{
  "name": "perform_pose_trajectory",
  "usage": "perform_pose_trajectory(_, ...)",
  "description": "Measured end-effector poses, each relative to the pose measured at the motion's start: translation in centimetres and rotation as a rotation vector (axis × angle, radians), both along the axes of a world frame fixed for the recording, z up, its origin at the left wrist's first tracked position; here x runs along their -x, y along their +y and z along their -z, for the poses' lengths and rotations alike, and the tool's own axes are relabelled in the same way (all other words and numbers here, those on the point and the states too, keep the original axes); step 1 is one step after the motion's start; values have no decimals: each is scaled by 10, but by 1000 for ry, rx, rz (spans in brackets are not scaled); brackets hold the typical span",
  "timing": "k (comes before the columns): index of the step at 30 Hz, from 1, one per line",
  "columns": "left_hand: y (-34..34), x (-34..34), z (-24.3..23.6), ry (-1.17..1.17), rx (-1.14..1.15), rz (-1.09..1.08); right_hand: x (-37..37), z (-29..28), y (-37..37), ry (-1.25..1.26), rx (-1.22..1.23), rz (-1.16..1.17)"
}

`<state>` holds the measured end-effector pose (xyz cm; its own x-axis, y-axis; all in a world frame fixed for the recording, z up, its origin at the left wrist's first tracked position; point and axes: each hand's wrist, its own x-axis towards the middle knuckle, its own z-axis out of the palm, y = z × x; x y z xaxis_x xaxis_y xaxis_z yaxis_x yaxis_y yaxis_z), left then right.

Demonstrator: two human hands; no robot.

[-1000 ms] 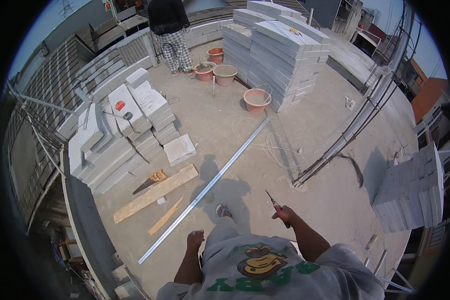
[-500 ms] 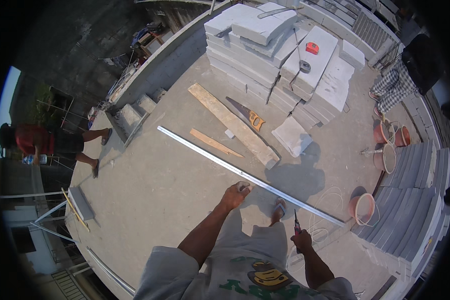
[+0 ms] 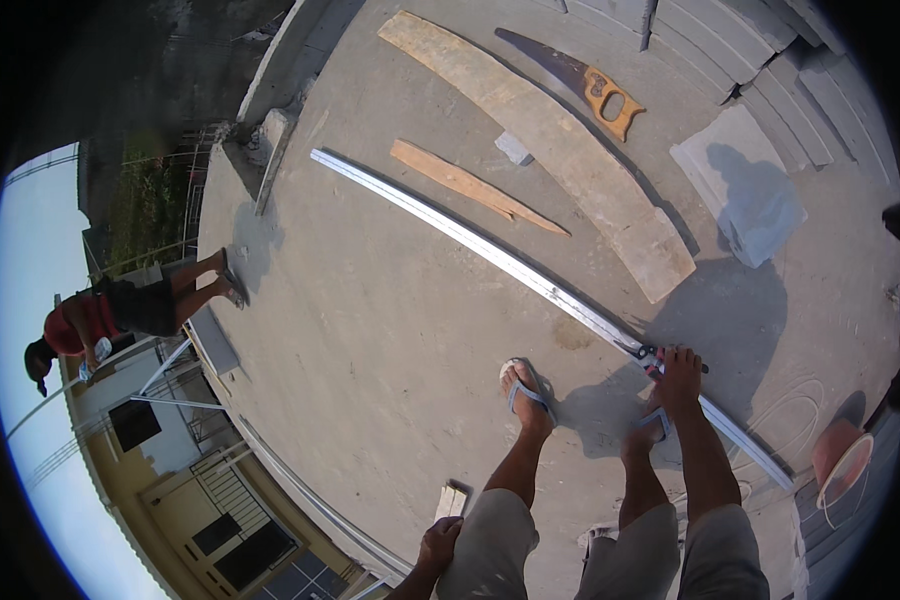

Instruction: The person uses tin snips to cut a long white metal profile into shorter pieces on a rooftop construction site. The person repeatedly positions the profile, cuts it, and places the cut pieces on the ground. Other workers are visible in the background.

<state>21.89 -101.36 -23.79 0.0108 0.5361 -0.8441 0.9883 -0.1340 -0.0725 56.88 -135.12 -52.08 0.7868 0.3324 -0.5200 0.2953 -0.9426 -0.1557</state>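
Note:
A long silver metal channel [image 3: 470,240] lies slantwise across the concrete floor. My right hand [image 3: 680,378] is closed around red-and-black-handled snips [image 3: 650,358], whose jaws are at the channel's edge. Whether the blades grip the metal is too small to tell. Beside my left knee, my left hand [image 3: 438,545] has its fingers curled. A short pale piece [image 3: 452,500] shows just beyond its knuckles; I cannot tell whether the hand holds it. My sandalled feet stand on the near side of the channel, the right one close under the snips.
Past the channel lie a thin wood strip [image 3: 475,185], a wide plank [image 3: 560,140], a handsaw [image 3: 580,80] and a pale slab [image 3: 740,180]. Stacked blocks [image 3: 710,45] stand far right; a pink bucket [image 3: 840,455] is near right. Another person [image 3: 130,305] stands at the left.
My body has bent lower and the view has come closer to the floor. My right hand has brought the snips onto the channel; my left hand has drawn back to my knee.

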Motion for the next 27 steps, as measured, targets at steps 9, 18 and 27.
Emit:
perform_pose_trajectory(9, 9, -29, 44, -131, 197, 37, 4, 69, 42, 245, -97, 63)
perform_pose_trajectory(18, 12, -143, -29, -442, 170, -164, -30, -215, 95, 445, -576, 14)
perform_pose_trajectory(27, 97, -204, -201, -966, 150, -122, -25, -509, 167, 656, -79, -277)
